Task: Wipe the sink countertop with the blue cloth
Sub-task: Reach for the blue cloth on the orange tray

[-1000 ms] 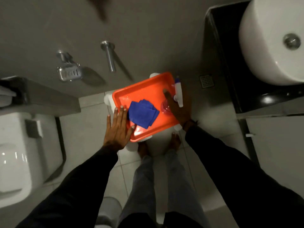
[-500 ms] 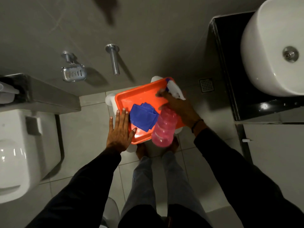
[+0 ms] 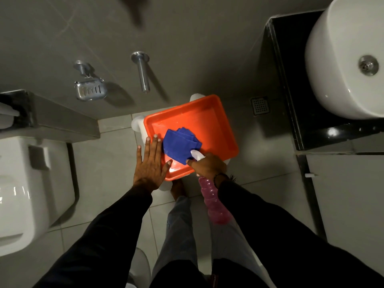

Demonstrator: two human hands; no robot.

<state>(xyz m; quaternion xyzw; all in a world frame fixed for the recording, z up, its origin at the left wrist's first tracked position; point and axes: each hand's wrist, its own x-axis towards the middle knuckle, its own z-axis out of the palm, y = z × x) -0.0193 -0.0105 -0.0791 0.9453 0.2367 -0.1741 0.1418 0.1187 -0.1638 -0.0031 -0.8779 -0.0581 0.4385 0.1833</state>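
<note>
A folded blue cloth (image 3: 179, 145) lies in an orange tray (image 3: 216, 125) on a white stool. My left hand (image 3: 150, 163) rests flat on the tray's near-left rim, fingers spread, beside the cloth. My right hand (image 3: 207, 166) grips a pink spray bottle (image 3: 214, 204) by its white nozzle, at the tray's near edge, with the bottle body pointing back toward me. The nozzle tip sits over the cloth's near corner. The black sink countertop (image 3: 291, 100) with a white basin (image 3: 340, 59) is at the right.
A white toilet (image 3: 31, 188) stands at the left. On the grey wall hang a metal soap dish (image 3: 90, 90) and a chrome peg (image 3: 142, 73). A floor drain (image 3: 260, 105) lies between the tray and the counter. My legs are below the tray.
My right hand has lifted the pink spray bottle out of the tray and swung it toward me, down to the tray's near edge. My left hand stayed on the rim.
</note>
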